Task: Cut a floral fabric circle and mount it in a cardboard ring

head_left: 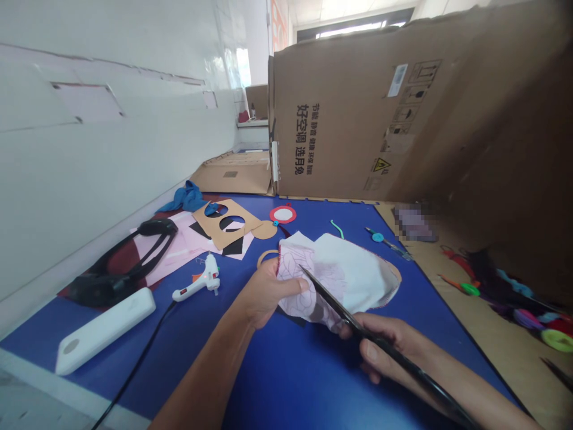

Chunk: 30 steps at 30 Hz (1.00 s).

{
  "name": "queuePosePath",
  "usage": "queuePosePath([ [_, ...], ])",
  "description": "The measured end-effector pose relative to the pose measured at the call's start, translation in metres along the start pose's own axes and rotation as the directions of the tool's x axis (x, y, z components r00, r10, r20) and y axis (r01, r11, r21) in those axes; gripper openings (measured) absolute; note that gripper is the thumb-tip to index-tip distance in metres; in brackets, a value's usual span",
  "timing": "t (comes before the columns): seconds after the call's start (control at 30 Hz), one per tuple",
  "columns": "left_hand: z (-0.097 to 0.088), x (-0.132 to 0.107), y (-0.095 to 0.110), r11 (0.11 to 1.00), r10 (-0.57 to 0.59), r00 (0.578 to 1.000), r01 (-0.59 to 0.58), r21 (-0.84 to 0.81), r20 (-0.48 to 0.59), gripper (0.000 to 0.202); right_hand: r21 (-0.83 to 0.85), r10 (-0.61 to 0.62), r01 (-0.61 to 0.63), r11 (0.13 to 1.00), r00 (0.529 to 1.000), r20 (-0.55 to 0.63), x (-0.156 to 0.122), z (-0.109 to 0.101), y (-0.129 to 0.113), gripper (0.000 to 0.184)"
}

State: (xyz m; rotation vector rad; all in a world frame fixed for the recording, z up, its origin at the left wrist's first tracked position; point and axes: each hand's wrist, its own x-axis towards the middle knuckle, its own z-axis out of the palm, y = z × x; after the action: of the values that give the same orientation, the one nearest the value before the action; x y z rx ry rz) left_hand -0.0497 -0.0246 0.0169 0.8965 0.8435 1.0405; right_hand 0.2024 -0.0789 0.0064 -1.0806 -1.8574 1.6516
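Above the table (290,376), my left grip (267,294) pinches cloth (358,272), my right grip (390,349) clasps scissors (329,300). Glue gun (199,284) lies left, box (349,119) behind.

The big cardboard box (349,119) carries sideways Chinese print: large 好空调 选月兔, with a smaller line, 节能 静音 健康 环保 智能, beside it. Further right are a yellow warning triangle (381,164) and handling symbols (414,95). The white label (397,80) is unreadable.
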Motion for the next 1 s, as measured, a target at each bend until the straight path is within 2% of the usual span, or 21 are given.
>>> queuePosePath([
  [0.17, 0.001, -0.001, 0.002, 1.000, -0.003, 1.000, 0.003, 0.013, 0.006, 0.062, 0.034, 0.003, -0.004, 0.999, 0.999, 0.034, 0.003, -0.003, 0.011, 0.063],
  [0.33, 0.001, -0.001, 0.002, 1.000, 0.006, 1.000, -0.006, 0.014, 0.022, 0.061, 0.022, 0.010, -0.012, 1.000, 0.998, 0.056, 0.002, -0.004, 0.013, 0.057],
  [0.67, 0.000, -0.001, 0.001, 1.000, 0.001, 1.000, -0.001, 0.021, 0.012, 0.063, 0.025, 0.034, -0.035, 0.999, 0.999, 0.041, 0.000, -0.001, -0.015, 0.059],
  [1.0, -0.001, -0.001, 0.000, 1.000, -0.005, 1.000, 0.005, 0.017, 0.029, 0.057, 0.014, 0.088, -0.088, 0.996, 0.996, 0.017, 0.000, -0.005, -0.014, 0.067],
])
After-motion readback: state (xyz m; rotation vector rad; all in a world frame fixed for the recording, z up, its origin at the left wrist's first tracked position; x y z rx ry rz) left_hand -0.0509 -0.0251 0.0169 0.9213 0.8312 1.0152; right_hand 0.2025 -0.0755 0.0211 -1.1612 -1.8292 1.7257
